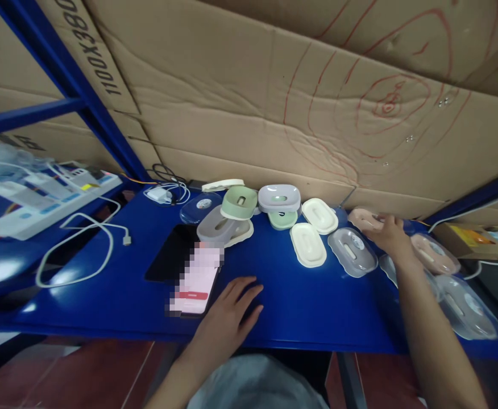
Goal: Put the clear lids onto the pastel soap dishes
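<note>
My left hand (237, 307) lies palm down on the blue table, fingers apart and holding nothing, just right of a lit phone (195, 281). Farther away on the right, my right hand (390, 236) reaches to a pinkish soap dish (365, 219) by the cardboard. Its fingers are closed over the dish's right end, and the hand partly hides it. Nearby lie a grey-purple soap dish in clear plastic (352, 251) and two cream oval pieces (308, 245). Green soap dishes (240, 201) and a lilac soap dish (279, 196) are stacked at the back middle.
More plastic-covered dishes (468, 307) lie near my right forearm, beside an open cardboard box (466, 241). A black tablet (170, 255) touches the phone's left side. White cables (111, 244) and a power strip (57, 210) occupy the left. Cardboard (232, 113) walls the back.
</note>
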The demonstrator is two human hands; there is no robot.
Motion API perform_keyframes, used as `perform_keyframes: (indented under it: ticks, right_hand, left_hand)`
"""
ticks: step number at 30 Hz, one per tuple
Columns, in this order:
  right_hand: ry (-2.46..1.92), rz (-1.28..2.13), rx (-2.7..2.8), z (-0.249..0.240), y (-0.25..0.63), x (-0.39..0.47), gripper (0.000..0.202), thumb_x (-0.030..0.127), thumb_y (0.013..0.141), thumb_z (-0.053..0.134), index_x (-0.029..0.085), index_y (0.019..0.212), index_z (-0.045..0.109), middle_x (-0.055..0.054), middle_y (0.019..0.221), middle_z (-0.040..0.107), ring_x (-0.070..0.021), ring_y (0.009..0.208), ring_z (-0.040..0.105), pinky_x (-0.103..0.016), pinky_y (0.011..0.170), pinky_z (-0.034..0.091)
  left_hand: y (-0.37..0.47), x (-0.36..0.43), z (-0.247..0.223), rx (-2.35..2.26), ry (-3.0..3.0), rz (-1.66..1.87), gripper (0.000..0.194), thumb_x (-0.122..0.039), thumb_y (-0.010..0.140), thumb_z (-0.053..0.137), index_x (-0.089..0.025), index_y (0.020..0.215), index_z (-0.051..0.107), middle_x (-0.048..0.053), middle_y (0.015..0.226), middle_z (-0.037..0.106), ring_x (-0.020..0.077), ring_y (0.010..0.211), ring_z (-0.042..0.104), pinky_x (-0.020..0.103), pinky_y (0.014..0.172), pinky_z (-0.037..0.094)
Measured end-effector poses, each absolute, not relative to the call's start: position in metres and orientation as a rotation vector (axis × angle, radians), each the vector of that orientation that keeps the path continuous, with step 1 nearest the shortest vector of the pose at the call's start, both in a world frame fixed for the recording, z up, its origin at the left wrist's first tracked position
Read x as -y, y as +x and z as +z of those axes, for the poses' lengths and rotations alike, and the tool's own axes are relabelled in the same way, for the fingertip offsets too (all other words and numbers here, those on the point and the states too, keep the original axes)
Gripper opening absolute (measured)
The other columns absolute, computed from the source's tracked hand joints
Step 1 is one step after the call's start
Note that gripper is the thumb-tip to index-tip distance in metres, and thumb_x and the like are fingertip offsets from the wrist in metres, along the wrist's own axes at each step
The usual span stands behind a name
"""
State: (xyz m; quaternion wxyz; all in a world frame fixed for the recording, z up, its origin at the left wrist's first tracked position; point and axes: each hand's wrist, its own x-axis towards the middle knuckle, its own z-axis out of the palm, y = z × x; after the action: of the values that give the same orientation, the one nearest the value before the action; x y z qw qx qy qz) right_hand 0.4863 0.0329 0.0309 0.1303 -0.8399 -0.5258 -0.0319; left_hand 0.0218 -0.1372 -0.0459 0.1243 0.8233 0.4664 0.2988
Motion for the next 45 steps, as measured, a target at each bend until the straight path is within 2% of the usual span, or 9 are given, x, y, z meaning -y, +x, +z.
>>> perform_keyframes:
  ticks: [4,8,14,20,23,26,31,35,45]
  right_hand:
    - [-2.338,-0.156,1.616,0.039,0.459,-0.03,0.049,0.048,0.093,0.065,0.018,0.133,0.069,-0.02,0.129,0.072,-0.0388,0.113,0.072,-0.05,0.096,0.055]
    - [-1.777,-0.252,2.013,0.032,0.392,-0.008,0.044,0.047,0.109,0.043,0.019,0.126,0.074,-0.015,0.127,0.076,-0.0332,0.119,0.071,-0.046,0.105,0.053]
    - [-1.412,-0.122,2.534,-0.003,0.309,0.035,0.048,0.045,0.109,0.053,0.017,0.146,0.064,-0.016,0.128,0.077,-0.0361,0.12,0.069,-0.052,0.101,0.055]
    - [-0.807,0.285,2.66,0.0,0.298,0.054,0.043,0.038,0.11,0.057,0.026,0.151,0.058,-0.01,0.145,0.07,-0.0254,0.135,0.062,-0.048,0.119,0.044]
    - [-0.881,0.159,2.548,-0.003,0.295,0.034,0.048,0.035,0.112,0.052,0.024,0.159,0.049,-0.012,0.159,0.059,-0.0268,0.147,0.053,-0.049,0.121,0.042]
    - [-1.134,-0.039,2.5,-0.013,0.293,0.003,0.054,0.033,0.113,0.047,0.022,0.165,0.041,-0.013,0.165,0.053,-0.0307,0.152,0.046,-0.053,0.122,0.039]
    - [-1.328,-0.237,2.442,-0.025,0.297,-0.024,0.06,0.047,0.108,0.059,0.017,0.159,0.052,-0.02,0.136,0.069,-0.0374,0.132,0.058,-0.057,0.116,0.042]
    - [-1.321,-0.219,2.432,-0.024,0.308,-0.015,0.045,0.043,0.109,0.056,0.019,0.146,0.066,-0.016,0.118,0.071,-0.0337,0.116,0.065,-0.053,0.108,0.051]
    - [-0.915,0.374,2.36,0.006,0.317,0.035,0.039,0.029,0.109,0.058,0.026,0.148,0.059,-0.011,0.134,0.067,-0.0246,0.124,0.067,-0.042,0.105,0.059]
  left_hand:
    - [0.022,0.137,-0.047,-1.374,2.41,0.883,0.031,-0.03,0.109,0.058,-0.026,0.139,0.067,0.01,0.143,0.068,0.0308,0.132,0.068,0.051,0.106,0.065]
    - [0.023,0.137,-0.046,-1.377,2.424,0.872,0.033,-0.031,0.109,0.058,-0.026,0.141,0.065,0.01,0.143,0.068,0.0312,0.132,0.068,0.051,0.106,0.065]
    - [0.022,0.14,-0.044,-1.399,2.415,0.797,0.041,-0.029,0.109,0.058,-0.028,0.149,0.058,0.01,0.148,0.065,0.0308,0.135,0.066,0.051,0.109,0.063]
    - [0.023,0.14,-0.038,-1.373,2.509,0.712,0.056,-0.026,0.108,0.059,-0.029,0.163,0.046,0.012,0.172,0.042,0.034,0.151,0.052,0.054,0.115,0.058]
    - [0.024,0.139,-0.034,-1.326,2.592,0.685,0.054,-0.023,0.108,0.058,-0.026,0.161,0.049,0.013,0.172,0.043,0.0351,0.154,0.047,0.057,0.119,0.053]
    - [0.024,0.138,-0.031,-1.293,2.594,0.72,0.042,-0.02,0.107,0.058,-0.023,0.149,0.06,0.013,0.153,0.061,0.0336,0.144,0.057,0.059,0.116,0.053]
    - [0.024,0.138,-0.028,-1.249,2.55,0.765,0.029,-0.018,0.106,0.058,-0.024,0.133,0.067,0.009,0.127,0.07,0.03,0.121,0.066,0.058,0.109,0.055]
    - [0.024,0.138,-0.028,-1.233,2.558,0.727,0.032,-0.018,0.105,0.06,-0.024,0.136,0.065,0.011,0.129,0.068,0.0306,0.123,0.064,0.056,0.109,0.055]
    - [0.023,0.142,-0.037,-1.404,2.52,0.809,0.049,-0.025,0.109,0.058,-0.027,0.157,0.05,0.017,0.162,0.045,0.0358,0.143,0.055,0.054,0.108,0.06]
